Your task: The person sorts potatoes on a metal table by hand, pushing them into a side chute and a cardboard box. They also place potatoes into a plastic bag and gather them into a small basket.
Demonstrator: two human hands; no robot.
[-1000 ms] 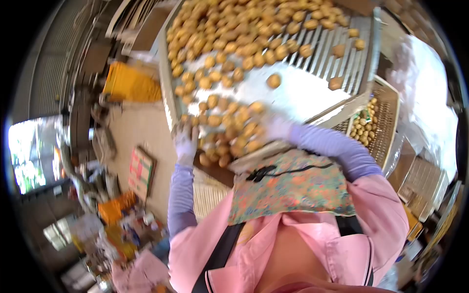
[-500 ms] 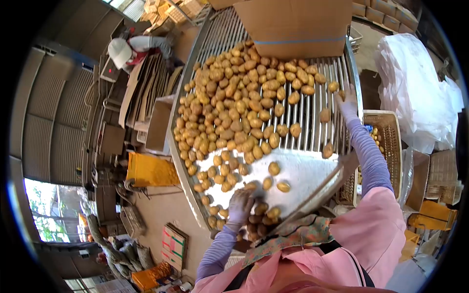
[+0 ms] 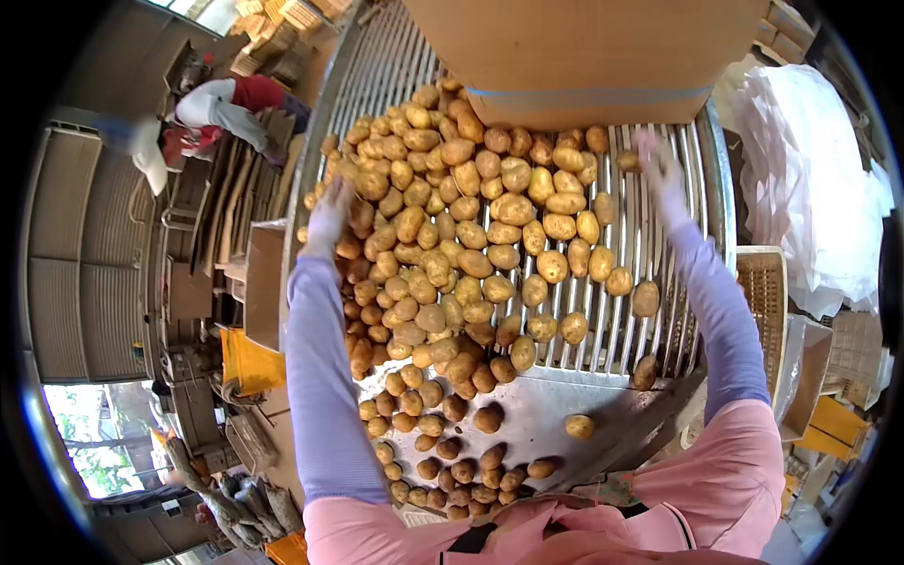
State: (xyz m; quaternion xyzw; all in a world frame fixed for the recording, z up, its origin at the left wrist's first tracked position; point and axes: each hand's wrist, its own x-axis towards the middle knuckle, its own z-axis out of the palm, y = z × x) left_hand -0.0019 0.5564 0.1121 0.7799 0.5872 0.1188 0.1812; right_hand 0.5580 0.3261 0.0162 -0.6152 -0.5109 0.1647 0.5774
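Observation:
Loose potatoes point(image 3: 428, 268) cover much of a metal roller table point(image 3: 659, 320), thickest on its left side. My left hand point(image 3: 331, 209), in a pale glove, reaches to the left edge of the pile with its fingers over the potatoes there. On the right side my right hand point(image 3: 664, 177) stretches out over the rollers, slightly blurred, beside a single potato point(image 3: 628, 161). Both hands look open, with nothing visibly gripped. More potatoes point(image 3: 471, 476) lie on the smooth metal sheet point(image 3: 551, 424) close to my body.
A large cardboard box point(image 3: 584, 61) stands across the table's far end. To the right are a plastic crate point(image 3: 761, 301) and white plastic sheeting point(image 3: 810, 179). A co-worker point(image 3: 212, 113) bends over stacked flat cardboard point(image 3: 250, 188) at the left.
My left hand has moved from the near metal sheet to the pile's far left edge. My right hand stays at the right side. The view has shifted closer, and the co-worker has moved.

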